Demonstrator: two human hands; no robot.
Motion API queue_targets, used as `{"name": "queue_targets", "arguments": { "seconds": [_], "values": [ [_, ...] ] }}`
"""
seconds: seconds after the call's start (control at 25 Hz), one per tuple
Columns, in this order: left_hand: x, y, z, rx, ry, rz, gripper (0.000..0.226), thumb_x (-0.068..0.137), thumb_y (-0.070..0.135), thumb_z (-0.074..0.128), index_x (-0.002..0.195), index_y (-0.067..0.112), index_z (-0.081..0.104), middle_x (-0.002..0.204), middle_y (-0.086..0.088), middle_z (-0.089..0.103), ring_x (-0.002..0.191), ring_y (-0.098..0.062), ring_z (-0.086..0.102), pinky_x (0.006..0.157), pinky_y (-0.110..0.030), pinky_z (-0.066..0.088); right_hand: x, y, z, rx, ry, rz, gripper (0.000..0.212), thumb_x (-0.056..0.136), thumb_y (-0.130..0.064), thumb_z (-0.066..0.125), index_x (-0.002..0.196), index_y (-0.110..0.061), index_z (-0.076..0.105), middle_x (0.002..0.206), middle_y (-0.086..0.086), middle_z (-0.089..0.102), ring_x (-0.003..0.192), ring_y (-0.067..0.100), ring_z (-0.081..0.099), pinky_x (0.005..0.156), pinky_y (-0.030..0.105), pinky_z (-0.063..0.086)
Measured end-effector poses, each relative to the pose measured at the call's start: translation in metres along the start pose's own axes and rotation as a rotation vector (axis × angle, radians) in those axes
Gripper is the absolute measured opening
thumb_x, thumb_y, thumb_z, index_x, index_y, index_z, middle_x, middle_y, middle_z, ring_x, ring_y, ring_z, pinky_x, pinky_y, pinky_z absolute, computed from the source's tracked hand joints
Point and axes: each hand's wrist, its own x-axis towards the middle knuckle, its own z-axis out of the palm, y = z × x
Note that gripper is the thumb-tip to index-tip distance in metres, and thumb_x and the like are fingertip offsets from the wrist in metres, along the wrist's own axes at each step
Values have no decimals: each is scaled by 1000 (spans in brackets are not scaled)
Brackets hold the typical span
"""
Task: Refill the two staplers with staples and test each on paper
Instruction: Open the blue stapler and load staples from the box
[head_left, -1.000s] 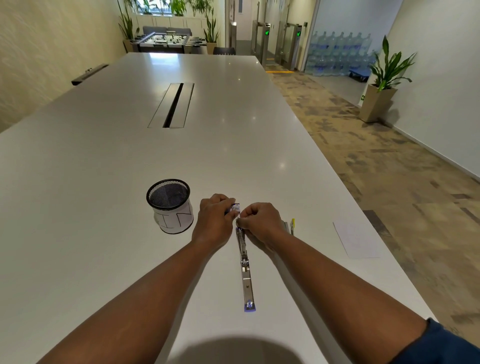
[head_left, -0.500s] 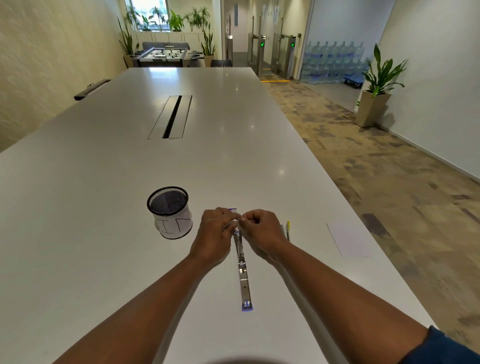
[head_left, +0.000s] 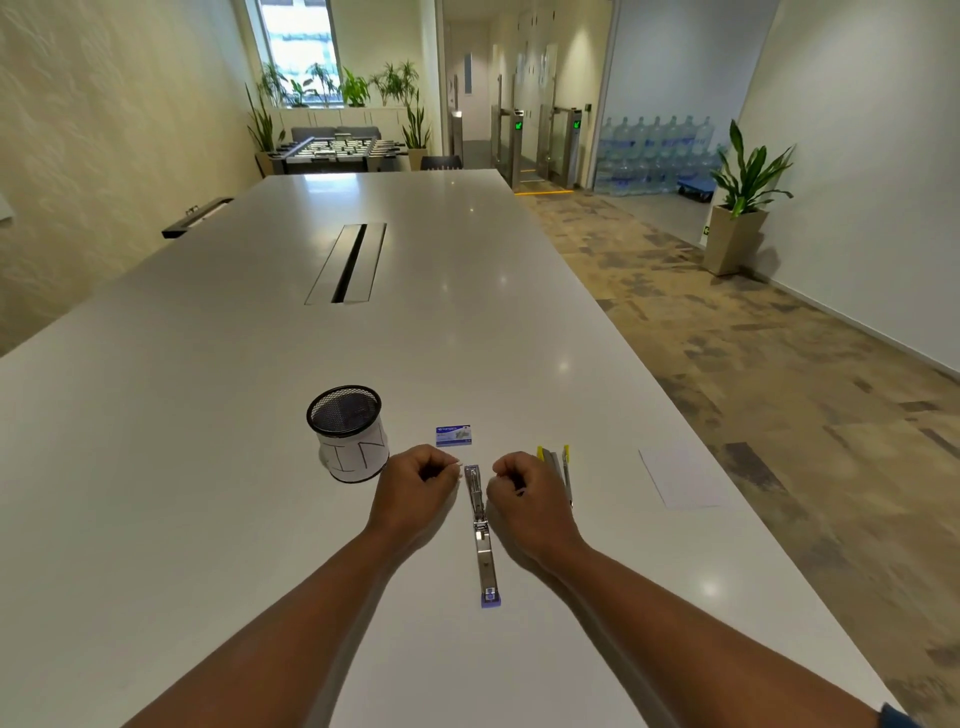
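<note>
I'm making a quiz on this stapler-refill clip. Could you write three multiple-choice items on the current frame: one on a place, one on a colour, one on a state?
1. Where is the staple box?
A. inside the mesh cup
B. on the table beyond the open stapler
C. on the paper sheet

2. What colour trims the second stapler by the right hand?
A. yellow
B. red
C. green

3. How does the stapler between the hands lie?
A. closed
B. standing on end
C. swung open flat

Answers:
1 B, the box sits just past the stapler's far end.
2 A, yellow tips show.
3 C, its arms stretch in one line on the table.
</note>
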Motion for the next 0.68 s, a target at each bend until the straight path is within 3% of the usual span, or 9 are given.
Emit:
{"name": "queue_targets", "arguments": {
  "seconds": [0.08,0.16,0.28,0.44,0.56,0.68],
  "values": [
    [-2,0,-3,-85,-4,-86,11,84,9,77,81,19,78,83,4,78,83,-13,74,76,-27,59,-10,4,0,-134,-16,-60,22,73,-48,64,79,-27,59,78,-14,57,69,1,54,62,19,42],
    [-3,1,-4,-111,-22,-116,9,82,8,77,81,17,78,84,0,78,84,-20,74,76,-35,59,-14,7,0,-282,-57,-155,32,71,-54,66,76,-22,60,79,-13,55,74,4,53,64,24,44],
    [-2,6,-6,-46,-81,-86,8,84,10,76,79,17,76,79,-3,76,72,-10,70,68,-27,56,-15,7,-2,-369,-95,-216,29,74,-43,74,70,-18,61,82,-8,57,79,16,54,67,30,43],
    [-3,15,-3,18,-197,-60,21,89,2,72,75,17,76,70,1,74,66,0,68,63,-12,51,-15,8,-1,-381,-99,-231,25,77,-38,76,74,-14,68,86,-7,61,84,16,55,70,28,45],
    [5,21,-2,304,-276,24,20,92,9,70,78,21,76,71,11,71,66,5,65,62,-7,44,-15,10,0,-372,-94,-231,25,77,-40,74,78,-16,70,86,-10,60,87,13,53,72,28,46],
    [11,27,0,480,-338,62,25,92,13,67,75,29,74,72,20,68,71,8,62,63,-11,40,-15,10,0,-358,-89,-246,23,76,-40,73,75,-17,68,84,-10,60,86,12,53,70,28,47]
  ]
}}
